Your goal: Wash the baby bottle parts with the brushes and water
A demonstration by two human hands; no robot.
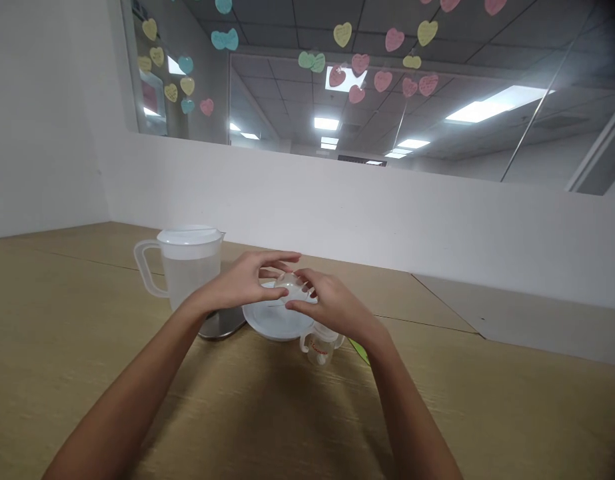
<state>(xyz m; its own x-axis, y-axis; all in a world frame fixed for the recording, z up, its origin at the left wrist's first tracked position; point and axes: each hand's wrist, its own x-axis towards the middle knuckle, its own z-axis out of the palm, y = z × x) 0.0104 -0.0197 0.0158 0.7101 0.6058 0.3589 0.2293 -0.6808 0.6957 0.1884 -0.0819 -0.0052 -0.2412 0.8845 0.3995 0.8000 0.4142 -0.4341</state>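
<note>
A small clear rounded piece (pixel 290 285), like a dome or bowl, is held between my two hands above a white plate (pixel 274 327). My left hand (pixel 244 277) curves round its left side, thumb in front and index finger stretched out above. On the other side, my right hand (pixel 332 303) has its thumb in front and its fingers at the edge. Below my right hand stands a small clear two-handled cup (pixel 321 350) with red lettering and something white inside. The exact shape of the clear piece is partly hidden by my fingers.
A translucent lidded pitcher (pixel 190 263) stands on the left, its handle outward. Beside it lies a round metal-looking tray or base (pixel 222 325). A green flat item (pixel 360 351) shows partly behind my right wrist. The wooden table (pixel 267 413) meets a white wall below a window.
</note>
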